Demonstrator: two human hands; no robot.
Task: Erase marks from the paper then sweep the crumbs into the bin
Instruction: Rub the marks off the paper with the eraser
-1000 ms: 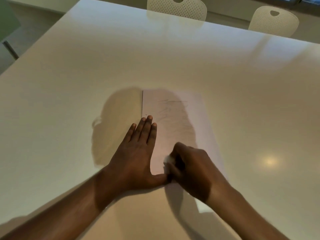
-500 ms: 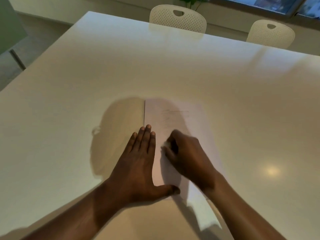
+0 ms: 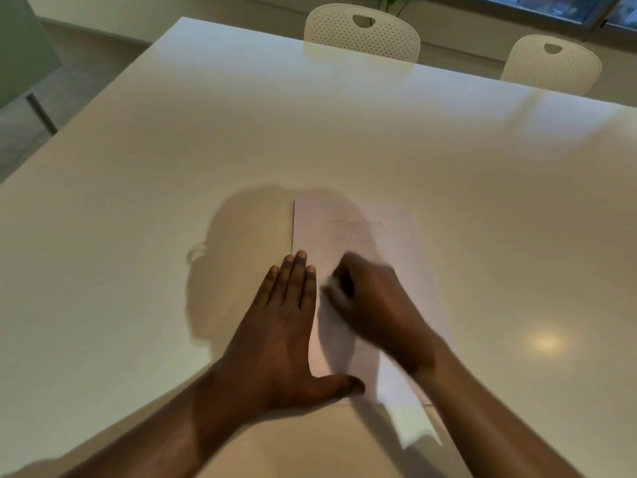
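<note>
White table (image 3: 172, 219) bare around paper (image 3: 389, 243), two perforated chairs (image 3: 362, 32) at far edge, left hand (image 3: 286, 326) flat and open pinning paper's left edge, right hand (image 3: 372, 298) motion-blurred, curled around small white eraser (image 3: 331, 284), faint marks (image 3: 355, 223) barely legible.

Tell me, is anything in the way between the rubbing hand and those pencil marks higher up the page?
Nothing visible. The right hand holds a white eraser on the paper, and the page between it and the faint pencil marks is bare. The left hand lies flat along the left edge, off to the side.
</note>
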